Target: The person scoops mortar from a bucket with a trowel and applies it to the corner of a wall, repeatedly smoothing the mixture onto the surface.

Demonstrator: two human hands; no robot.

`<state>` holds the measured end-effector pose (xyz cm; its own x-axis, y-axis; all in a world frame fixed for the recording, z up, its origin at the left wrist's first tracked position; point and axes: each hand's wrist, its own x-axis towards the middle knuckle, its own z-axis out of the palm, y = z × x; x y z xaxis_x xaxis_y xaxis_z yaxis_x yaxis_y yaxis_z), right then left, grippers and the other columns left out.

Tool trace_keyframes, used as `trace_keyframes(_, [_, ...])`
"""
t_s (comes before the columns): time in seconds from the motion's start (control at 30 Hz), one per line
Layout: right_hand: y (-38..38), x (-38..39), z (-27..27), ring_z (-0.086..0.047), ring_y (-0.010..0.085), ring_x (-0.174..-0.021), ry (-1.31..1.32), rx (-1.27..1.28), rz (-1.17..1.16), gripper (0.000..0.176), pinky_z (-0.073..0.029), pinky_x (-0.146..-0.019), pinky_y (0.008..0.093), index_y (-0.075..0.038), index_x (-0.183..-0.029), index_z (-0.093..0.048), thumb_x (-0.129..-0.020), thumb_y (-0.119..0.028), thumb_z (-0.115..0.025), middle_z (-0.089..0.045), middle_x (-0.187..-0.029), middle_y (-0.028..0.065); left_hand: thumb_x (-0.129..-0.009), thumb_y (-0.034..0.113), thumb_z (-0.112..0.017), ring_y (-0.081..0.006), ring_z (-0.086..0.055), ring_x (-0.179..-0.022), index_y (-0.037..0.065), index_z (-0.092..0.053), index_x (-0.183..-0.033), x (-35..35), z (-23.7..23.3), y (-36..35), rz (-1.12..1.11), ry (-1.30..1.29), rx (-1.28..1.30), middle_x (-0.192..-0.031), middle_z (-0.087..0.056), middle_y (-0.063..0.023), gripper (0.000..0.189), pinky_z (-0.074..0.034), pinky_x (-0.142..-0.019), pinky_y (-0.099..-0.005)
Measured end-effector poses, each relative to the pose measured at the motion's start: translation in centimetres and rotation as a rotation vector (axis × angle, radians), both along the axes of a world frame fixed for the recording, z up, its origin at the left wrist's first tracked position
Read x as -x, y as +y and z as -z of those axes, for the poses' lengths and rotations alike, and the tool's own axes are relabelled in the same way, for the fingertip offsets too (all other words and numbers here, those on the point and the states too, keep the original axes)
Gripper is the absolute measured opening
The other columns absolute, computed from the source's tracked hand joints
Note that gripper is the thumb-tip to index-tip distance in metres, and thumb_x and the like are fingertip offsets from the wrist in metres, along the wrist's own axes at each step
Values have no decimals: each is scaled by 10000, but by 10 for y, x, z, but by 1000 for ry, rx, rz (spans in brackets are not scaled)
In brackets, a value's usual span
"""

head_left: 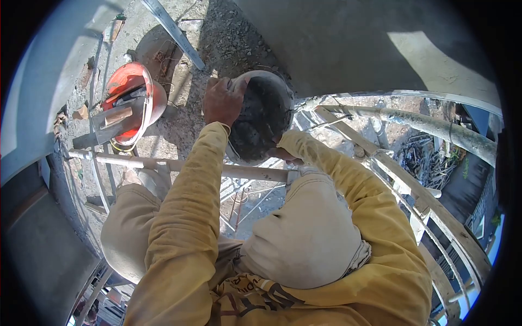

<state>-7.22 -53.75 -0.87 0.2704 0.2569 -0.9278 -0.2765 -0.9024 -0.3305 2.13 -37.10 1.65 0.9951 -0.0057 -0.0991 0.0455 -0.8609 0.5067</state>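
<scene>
A round bucket [288, 98] with a dark, grimy inside is tilted so that its mouth faces me. My left hand [223, 101] is closed over the bucket's left rim, fingers bent along the edge. At the lower right rim, my right hand [288, 155] grips the same bucket; the sleeve and the bucket hide most of its fingers. To the left stands an orange-red bucket [157, 100] holding several tools. Across its top lies a flat metal trowel [103, 120] with a wooden handle.
A horizontal pole [250, 172] runs in front of my knees. A metal bar [174, 33] slants down near the buckets. Right of me are a grey pipe [424, 124], a wooden rail [435, 217] and a rope. A plastered wall [337, 49] rises ahead; rubble lies below.
</scene>
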Motion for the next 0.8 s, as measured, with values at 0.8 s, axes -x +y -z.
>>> trace_keyframes(0.8, [-66, 37, 1, -614, 413, -823, -851, 211, -79, 376, -517, -707, 495, -237, -1215, -524, -842, -259, -567, -521, -972, 215, -798, 559, -606, -404, -568, -888, -4, -635, -882, -20, 20, 21, 6, -16, 24, -899, -583, -230, 570, -425, -782, -467])
